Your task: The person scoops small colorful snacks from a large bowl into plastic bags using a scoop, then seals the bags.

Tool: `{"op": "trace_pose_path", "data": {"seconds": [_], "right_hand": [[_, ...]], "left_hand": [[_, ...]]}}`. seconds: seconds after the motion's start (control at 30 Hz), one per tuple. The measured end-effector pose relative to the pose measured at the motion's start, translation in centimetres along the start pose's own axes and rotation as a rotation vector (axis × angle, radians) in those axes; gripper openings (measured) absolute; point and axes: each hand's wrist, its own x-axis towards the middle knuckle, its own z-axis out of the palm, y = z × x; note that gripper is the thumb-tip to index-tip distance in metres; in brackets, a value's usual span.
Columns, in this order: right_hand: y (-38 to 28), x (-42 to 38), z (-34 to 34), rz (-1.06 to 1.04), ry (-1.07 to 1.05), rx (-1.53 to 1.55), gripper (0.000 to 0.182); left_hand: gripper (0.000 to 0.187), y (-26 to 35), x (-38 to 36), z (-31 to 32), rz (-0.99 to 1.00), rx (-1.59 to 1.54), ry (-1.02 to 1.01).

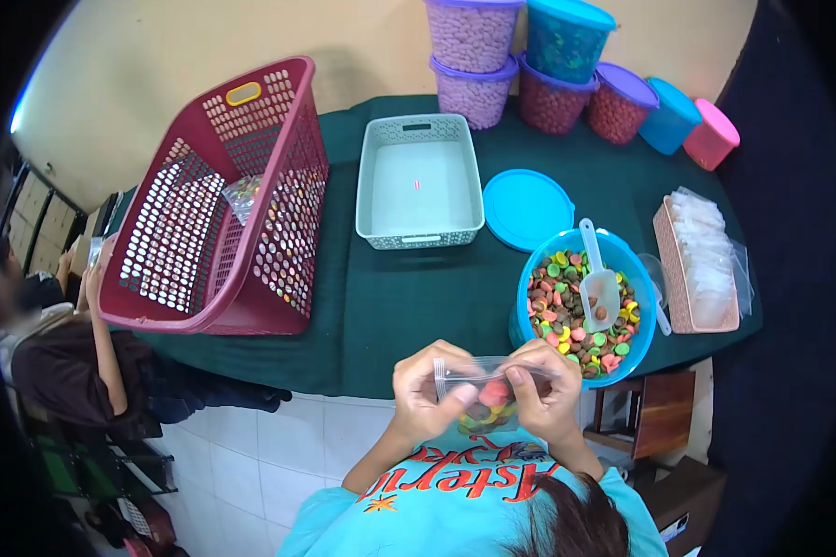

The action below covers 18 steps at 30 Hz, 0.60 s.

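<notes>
A dark green cloth (pixel 344 251) covers the tabletop (pixel 381 320), which carries a big maroon basket (pixel 279 302) on the left, a pale green tray (pixel 418 240) near the middle and a round blue lid (pixel 528 209) just to the right of the tray. Closer to the front edge stands a wide blue tub (pixel 519 325), with a pale scoop (pixel 663 322) beside it and a narrow pink basket (pixel 669 265) farther right. Along the back stand a lilac tub (pixel 474 100), a dark red tub (pixel 550 104), a red tub (pixel 618 110), a small blue tub (pixel 667 121) and a bright pink tub (pixel 711 136).
</notes>
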Motion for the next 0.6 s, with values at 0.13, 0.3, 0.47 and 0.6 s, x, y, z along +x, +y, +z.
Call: {"op": "trace_pose_path", "data": {"seconds": [0.13,0.3,0.47,0.6], "right_hand": [[0.1,-0.4,-1.1,-0.042,-0.026,-0.047,0.005],[0.2,-1.1,-3.5,-0.001,-0.161,0.064,0.008],[0.4,-2.3,-5.0,0.069,-0.209,0.114,0.015],[0.9,-3.1,-5.8,0.059,-0.25,0.001,0.006]], "left_hand": [[0.004,-0.2,-0.7,0.8,-0.004,0.152,-0.069],[0.006,-0.1,-1.8,2.4,-0.022,0.17,-0.104],[0.008,-0.3,-3.6,4.3,-0.081,0.078,-0.049],[0.01,0.3,-5.4,5.1,-0.149,0.149,-0.008]]}}
